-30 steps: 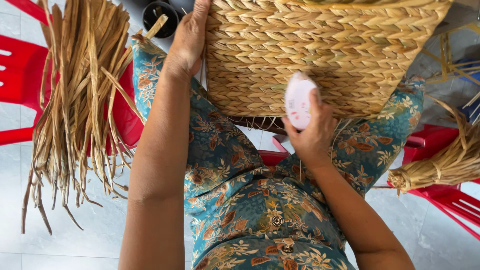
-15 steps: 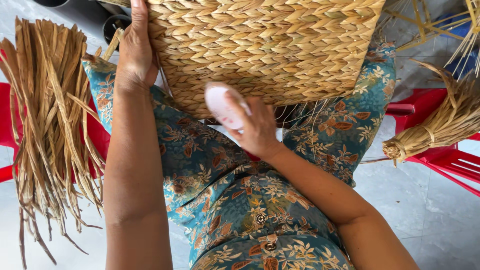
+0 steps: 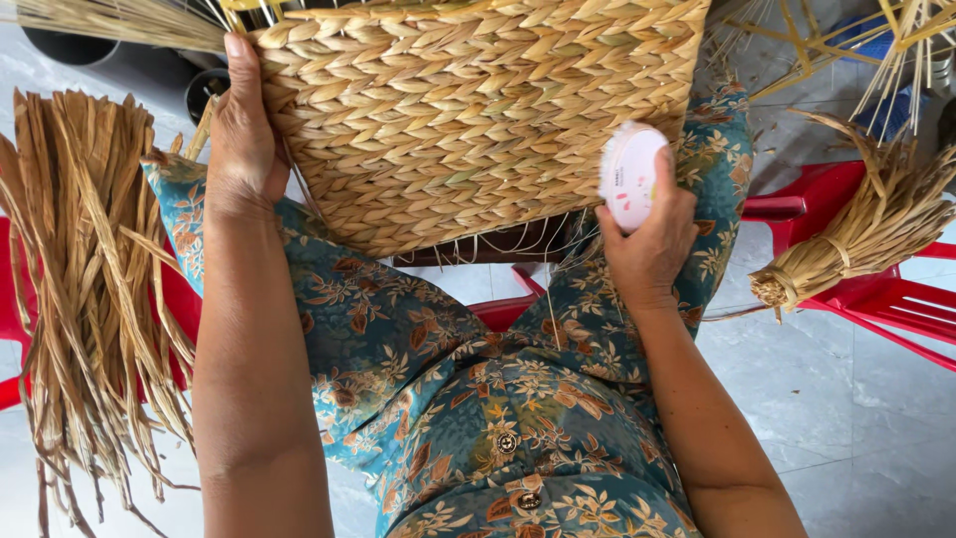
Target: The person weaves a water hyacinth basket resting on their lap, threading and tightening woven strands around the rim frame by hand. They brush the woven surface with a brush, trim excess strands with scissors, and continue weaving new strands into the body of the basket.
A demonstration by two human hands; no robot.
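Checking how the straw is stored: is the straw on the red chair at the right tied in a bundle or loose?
Tied: the straw bundle is bound by a band near its cut end, and the stalks fan out beyond it.

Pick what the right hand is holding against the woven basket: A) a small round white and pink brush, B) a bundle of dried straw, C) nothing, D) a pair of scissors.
A: the right hand presses a small round white and pink brush to the side of the woven basket, while the left hand steadies its other edge.

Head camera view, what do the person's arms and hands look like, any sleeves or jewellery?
Both arms are bare from the elbow down; no sleeves, watch, rings or bracelets show on the left hand or right hand. The clothing below is teal with a brown and cream floral print and small round buttons.
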